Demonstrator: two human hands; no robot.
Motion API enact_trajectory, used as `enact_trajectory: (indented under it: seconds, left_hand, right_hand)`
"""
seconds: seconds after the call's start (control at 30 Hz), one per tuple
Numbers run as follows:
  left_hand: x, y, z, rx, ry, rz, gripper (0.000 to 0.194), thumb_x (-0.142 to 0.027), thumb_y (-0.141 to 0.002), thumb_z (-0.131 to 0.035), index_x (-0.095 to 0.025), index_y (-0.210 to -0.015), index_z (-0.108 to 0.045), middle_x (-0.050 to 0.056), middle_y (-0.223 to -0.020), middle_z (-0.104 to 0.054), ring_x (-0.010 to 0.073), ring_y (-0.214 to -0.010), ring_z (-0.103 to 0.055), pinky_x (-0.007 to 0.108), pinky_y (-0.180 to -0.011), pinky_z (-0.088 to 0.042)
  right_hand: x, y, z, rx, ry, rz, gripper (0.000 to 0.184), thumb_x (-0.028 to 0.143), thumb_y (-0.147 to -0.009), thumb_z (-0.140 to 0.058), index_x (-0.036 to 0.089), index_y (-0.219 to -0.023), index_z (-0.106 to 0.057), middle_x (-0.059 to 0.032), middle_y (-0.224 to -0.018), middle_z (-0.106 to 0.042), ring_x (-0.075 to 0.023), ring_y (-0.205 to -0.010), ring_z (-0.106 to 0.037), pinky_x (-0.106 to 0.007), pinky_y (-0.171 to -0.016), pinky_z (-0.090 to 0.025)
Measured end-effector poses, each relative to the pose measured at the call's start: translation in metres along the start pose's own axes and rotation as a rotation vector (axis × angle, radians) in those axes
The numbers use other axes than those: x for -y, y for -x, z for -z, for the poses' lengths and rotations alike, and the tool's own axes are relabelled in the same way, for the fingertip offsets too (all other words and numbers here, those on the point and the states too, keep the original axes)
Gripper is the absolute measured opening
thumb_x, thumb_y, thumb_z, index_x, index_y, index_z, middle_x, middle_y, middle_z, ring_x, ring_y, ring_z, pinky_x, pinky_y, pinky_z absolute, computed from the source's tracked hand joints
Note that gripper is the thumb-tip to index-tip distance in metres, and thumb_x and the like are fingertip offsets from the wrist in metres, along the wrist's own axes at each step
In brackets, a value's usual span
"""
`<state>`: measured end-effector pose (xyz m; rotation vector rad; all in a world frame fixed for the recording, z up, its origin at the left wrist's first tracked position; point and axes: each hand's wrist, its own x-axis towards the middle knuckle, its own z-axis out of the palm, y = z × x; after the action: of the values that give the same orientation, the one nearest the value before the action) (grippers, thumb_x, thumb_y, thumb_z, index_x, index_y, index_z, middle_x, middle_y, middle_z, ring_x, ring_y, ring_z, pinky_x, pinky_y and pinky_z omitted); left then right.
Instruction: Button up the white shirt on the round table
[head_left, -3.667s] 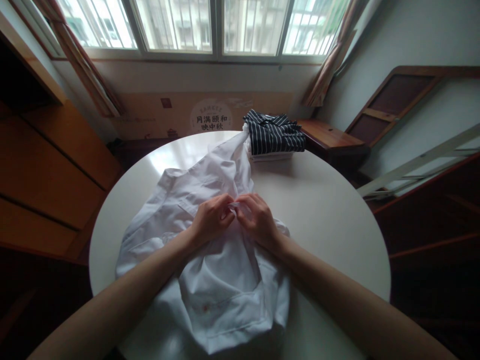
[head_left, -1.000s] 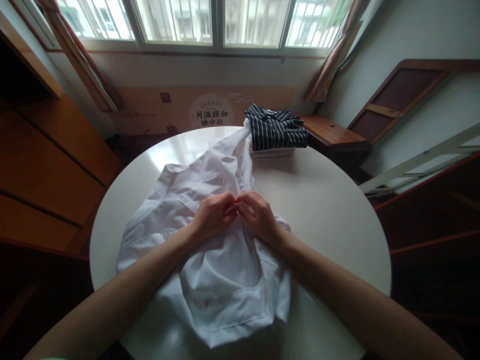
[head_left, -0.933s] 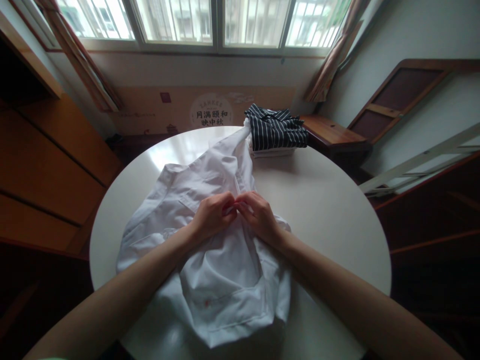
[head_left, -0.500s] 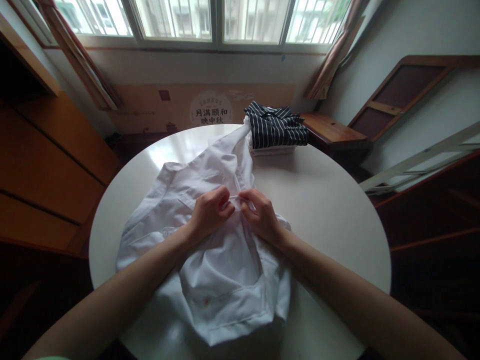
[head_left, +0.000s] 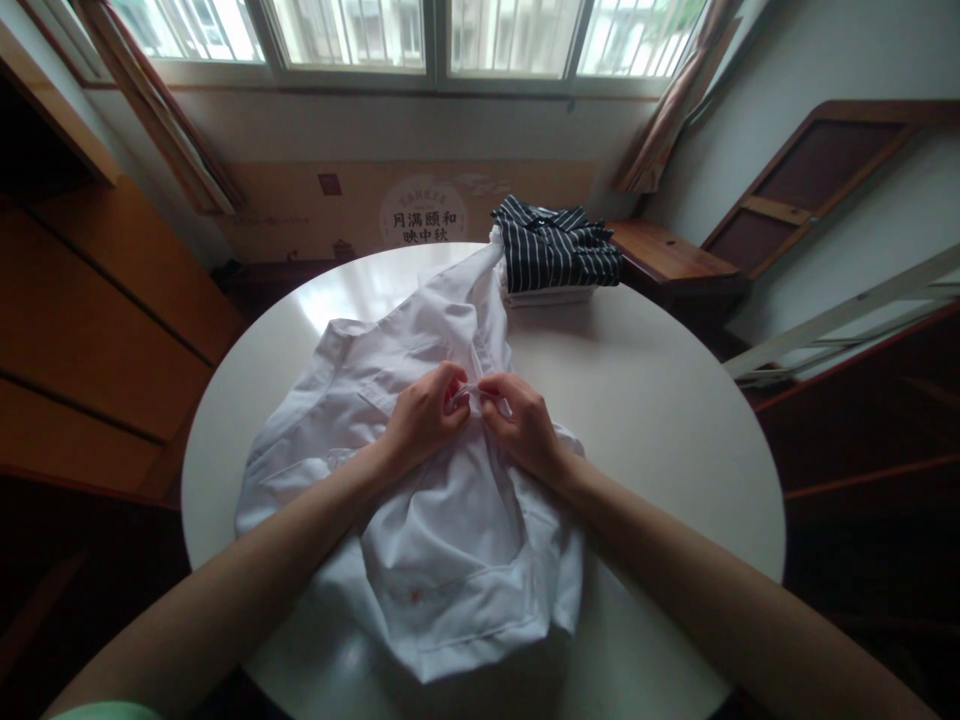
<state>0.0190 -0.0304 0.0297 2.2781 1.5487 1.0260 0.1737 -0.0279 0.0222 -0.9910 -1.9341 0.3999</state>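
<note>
White garment [head_left: 442, 525] on tabletop [head_left: 652, 420], left hand [head_left: 426, 410] and right hand [head_left: 527, 420] at its middle, fingers [head_left: 498, 383] of both pinched closed on its cloth

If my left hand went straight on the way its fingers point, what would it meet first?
Probably the raised bit of white garment between the hands, then your right hand just across from your left hand; depth there is hard to judge.

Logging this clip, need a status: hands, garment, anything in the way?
Left hand and right hand pinching white garment. Garment rumpled on round table. Dark striped garment beyond, not in the way.
</note>
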Motion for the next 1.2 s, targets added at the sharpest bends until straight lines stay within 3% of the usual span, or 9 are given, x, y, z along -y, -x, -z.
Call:
enact_trajectory:
  seconds: [1.2]
  left_hand:
    - [-0.0015, -0.0006, 0.0025, 0.096, 0.005, -0.064, 0.012, -0.017, -0.07, -0.049, -0.018, -0.081, -0.054, -0.002, -0.067, -0.053, 0.0107, -0.06, -0.047, 0.021, -0.058, -0.036]
  right_hand:
    - [0.0002, -0.0004, -0.0004, 0.026, -0.012, -0.022, 0.013, 0.014, -0.073, -0.048, 0.019, -0.082, -0.056, -0.0034, -0.081, -0.062, -0.0153, -0.076, -0.056, -0.028, -0.071, -0.044]
